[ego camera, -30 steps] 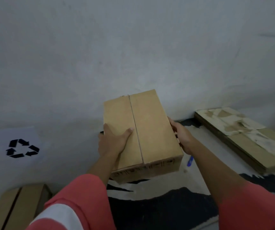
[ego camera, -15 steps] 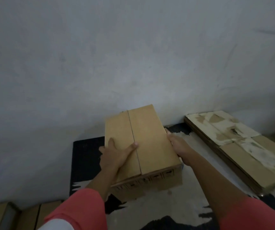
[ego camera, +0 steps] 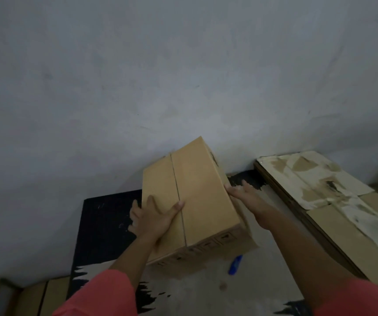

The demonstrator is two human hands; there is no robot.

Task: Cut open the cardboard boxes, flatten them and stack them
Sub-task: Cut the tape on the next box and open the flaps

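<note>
While the box (ego camera: 202, 195) tilts, a blue object (ego camera: 235, 265) lies beside.

What the head camera could not make out

The cardboard box (ego camera: 197, 197) hid its own underside and far end, and the dark print along its near face was too blurred to read. The left hand (ego camera: 153, 217) had its fingertips out of sight down the box's left wall, while the right hand (ego camera: 245, 195) lay with its palm hidden against the right wall. A small blue object (ego camera: 235, 264) on the floor just beside the box was too smeared to name. The flattened stack (ego camera: 343, 224) ran off the right edge. The boxes at lower left (ego camera: 30, 299) were cut by the bottom edge, and the pink sleeves (ego camera: 101, 297) were cropped there too.
</note>
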